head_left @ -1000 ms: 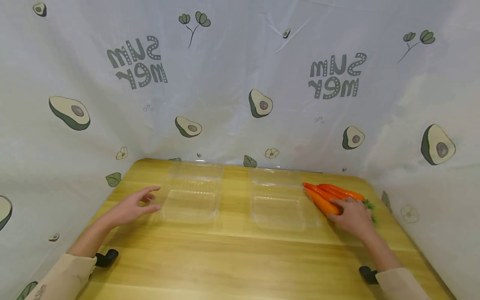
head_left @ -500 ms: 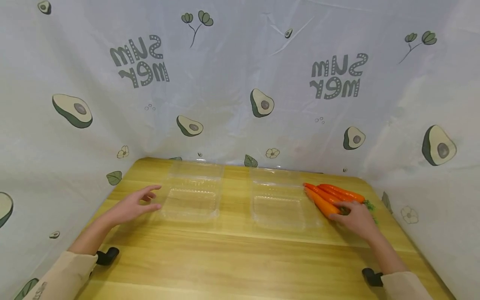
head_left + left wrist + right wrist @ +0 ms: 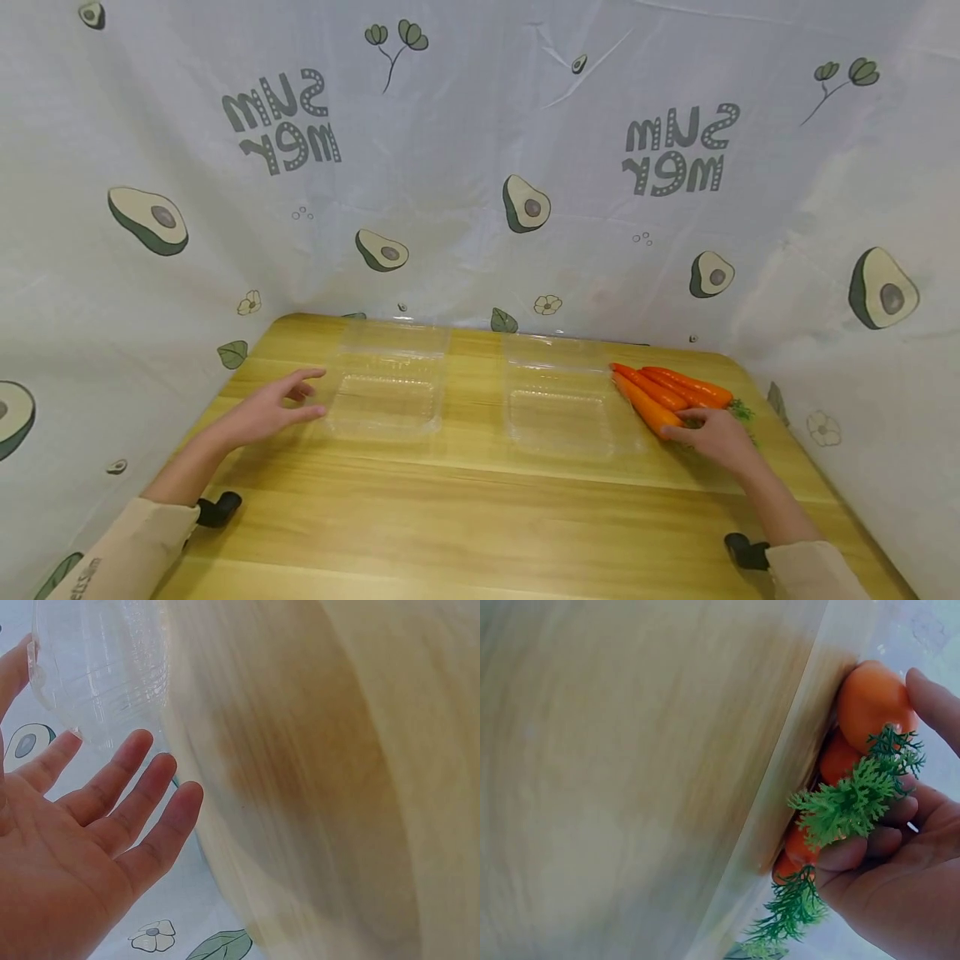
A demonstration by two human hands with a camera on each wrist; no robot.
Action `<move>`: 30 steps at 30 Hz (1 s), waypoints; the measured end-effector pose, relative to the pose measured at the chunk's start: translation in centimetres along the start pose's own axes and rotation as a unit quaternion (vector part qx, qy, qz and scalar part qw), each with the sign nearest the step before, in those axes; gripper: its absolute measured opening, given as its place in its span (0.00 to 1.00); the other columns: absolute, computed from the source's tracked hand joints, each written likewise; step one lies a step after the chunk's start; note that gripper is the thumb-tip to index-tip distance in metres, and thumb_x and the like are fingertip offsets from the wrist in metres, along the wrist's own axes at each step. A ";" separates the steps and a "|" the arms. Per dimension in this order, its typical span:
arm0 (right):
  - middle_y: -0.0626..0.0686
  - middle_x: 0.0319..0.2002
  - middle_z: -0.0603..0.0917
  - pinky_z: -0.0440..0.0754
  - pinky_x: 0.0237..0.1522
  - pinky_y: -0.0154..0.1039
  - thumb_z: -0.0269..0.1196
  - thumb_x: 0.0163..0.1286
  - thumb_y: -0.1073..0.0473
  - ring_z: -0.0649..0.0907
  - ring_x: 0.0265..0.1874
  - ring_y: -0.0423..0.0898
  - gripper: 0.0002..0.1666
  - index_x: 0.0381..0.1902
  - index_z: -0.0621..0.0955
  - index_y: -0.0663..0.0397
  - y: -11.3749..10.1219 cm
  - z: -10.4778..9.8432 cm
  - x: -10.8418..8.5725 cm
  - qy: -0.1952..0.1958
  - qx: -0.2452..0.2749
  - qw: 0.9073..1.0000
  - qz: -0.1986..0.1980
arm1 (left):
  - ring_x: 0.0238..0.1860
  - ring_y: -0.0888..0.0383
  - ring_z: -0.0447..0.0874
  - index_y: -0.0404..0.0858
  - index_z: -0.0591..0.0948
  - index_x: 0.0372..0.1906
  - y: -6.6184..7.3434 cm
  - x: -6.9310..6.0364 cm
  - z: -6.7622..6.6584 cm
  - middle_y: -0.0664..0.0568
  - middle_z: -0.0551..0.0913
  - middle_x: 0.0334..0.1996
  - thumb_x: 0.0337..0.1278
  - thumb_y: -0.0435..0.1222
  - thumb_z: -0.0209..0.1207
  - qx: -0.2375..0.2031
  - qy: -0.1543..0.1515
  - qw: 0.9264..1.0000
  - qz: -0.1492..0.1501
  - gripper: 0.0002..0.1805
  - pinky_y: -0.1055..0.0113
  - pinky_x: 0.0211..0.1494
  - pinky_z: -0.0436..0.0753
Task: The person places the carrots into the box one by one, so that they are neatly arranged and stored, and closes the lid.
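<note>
The right hand (image 3: 716, 439) pinches its nearest carrot (image 3: 647, 405) by the thick end, probably for firmness, while the left hand (image 3: 258, 412) is relaxed beside a clear box (image 3: 384, 430).

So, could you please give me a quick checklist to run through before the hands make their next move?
1. Left container lid open: ok, folded back away from the person.
2. Right container lid open: ok, also folded back.
3. Left hand free: ok, it holds nothing, beside the left container.
4. Right hand firmly gripping the near carrot: cannot tell; thumb and fingers are at its leafy end, but green leaves partly hide them.
5. Near carrot set well apart from the other carrots: not ok, they lie close alongside.
</note>
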State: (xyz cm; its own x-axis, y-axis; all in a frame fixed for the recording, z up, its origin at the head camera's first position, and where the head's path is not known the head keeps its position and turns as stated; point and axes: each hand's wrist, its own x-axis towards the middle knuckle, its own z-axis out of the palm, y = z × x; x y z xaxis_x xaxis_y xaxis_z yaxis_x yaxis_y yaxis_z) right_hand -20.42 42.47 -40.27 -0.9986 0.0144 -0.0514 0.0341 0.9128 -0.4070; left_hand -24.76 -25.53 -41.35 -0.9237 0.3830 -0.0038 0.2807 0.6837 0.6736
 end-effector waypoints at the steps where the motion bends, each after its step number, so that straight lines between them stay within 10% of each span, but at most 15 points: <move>1: 0.80 0.59 0.74 0.77 0.51 0.65 0.66 0.68 0.39 0.75 0.55 0.76 0.44 0.59 0.76 0.77 0.0 0.0 0.0 -0.001 -0.001 1.000 0.002 | 0.63 0.37 0.73 0.38 0.61 0.77 0.0 0.0 0.0 0.34 0.76 0.62 0.69 0.49 0.61 -0.001 -0.002 1.000 -0.001 0.39 0.39 0.59 0.75; 30: 0.79 0.57 0.75 0.80 0.46 0.57 0.67 0.67 0.37 0.80 0.48 0.66 0.46 0.60 0.76 0.77 0.2 0.2 0.1 -0.023 0.019 0.999 0.033 | 0.63 0.37 0.74 0.39 0.61 0.77 -0.2 0.1 0.1 0.34 0.76 0.61 0.69 0.49 0.61 -0.005 -0.003 1.000 -0.003 0.39 0.39 0.59 0.75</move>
State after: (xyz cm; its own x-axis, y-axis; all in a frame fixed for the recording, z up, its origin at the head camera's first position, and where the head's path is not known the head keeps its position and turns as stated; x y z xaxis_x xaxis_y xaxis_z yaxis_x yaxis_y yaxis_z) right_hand -20.51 42.62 -40.53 -0.9912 0.0534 -0.1208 0.1013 0.8946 -0.4353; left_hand -24.86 -25.59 -41.61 -0.9238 0.3827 -0.0116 0.2731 0.6798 0.6807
